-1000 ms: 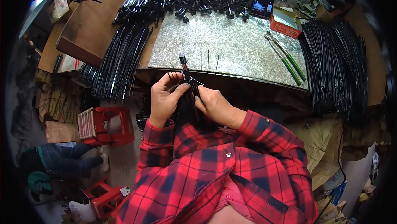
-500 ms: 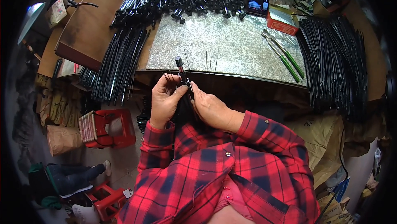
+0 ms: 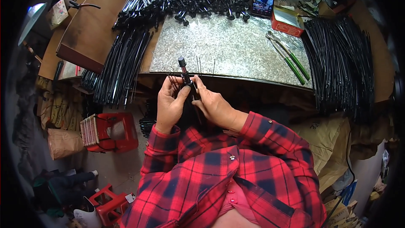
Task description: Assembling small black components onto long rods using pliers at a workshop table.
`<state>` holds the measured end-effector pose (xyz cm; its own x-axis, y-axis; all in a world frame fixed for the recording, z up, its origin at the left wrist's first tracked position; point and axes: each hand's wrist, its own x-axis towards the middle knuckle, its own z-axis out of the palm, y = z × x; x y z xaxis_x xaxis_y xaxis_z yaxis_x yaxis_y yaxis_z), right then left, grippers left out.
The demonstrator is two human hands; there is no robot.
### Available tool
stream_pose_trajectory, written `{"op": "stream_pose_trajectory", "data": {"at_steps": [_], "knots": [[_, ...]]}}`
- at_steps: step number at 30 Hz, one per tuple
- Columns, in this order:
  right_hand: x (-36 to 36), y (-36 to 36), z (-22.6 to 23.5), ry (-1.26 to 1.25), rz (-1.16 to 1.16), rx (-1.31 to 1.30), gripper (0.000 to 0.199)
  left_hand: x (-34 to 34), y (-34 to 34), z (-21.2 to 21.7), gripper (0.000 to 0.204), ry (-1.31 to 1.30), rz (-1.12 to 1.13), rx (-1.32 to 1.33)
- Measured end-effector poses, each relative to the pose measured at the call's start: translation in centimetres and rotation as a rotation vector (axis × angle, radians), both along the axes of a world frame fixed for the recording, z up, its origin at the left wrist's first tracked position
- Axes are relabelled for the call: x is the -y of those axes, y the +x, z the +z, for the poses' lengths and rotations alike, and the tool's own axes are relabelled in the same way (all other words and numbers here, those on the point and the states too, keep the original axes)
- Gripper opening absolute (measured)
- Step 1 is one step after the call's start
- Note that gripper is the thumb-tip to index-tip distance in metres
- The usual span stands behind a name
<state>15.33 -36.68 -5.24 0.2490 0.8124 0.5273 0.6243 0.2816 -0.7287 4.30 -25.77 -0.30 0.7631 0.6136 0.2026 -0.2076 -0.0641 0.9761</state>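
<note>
Both our hands hold one small black rod.

Our left hand (image 3: 169,103) and right hand (image 3: 214,105) are closed around the black rod (image 3: 184,73), just in front of the table's near edge. Its long way runs up and away from us, and its round cap points toward the speckled metal plate (image 3: 236,46). Thin wires (image 3: 172,80) stick out by our left fingers. Green-handled pliers (image 3: 291,59) lie to the right, well apart.

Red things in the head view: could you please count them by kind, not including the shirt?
Red stools: 2 (second one)
Red box: 1
Total: 3
</note>
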Motion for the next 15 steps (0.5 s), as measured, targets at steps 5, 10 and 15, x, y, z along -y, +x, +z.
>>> {"op": "stream_pose_trajectory", "data": {"at_steps": [5, 10, 15], "knots": [[0.1, -0.7, -0.1, -0.148, -0.001, 0.041, 0.073, 0.2, 0.2, -0.6, 0.016, 0.031, 0.070, -0.017], [0.1, -0.8, 0.5, -0.235, 0.026, 0.064, 0.072, 0.3, 0.2, -0.3, 0.020, -0.040, 0.087, 0.010], [-0.2, -1.2, 0.3, -0.163, -0.058, 0.214, 0.066, 0.2, 0.1, -0.8, 0.021, -0.018, 0.123, -0.001]]}}
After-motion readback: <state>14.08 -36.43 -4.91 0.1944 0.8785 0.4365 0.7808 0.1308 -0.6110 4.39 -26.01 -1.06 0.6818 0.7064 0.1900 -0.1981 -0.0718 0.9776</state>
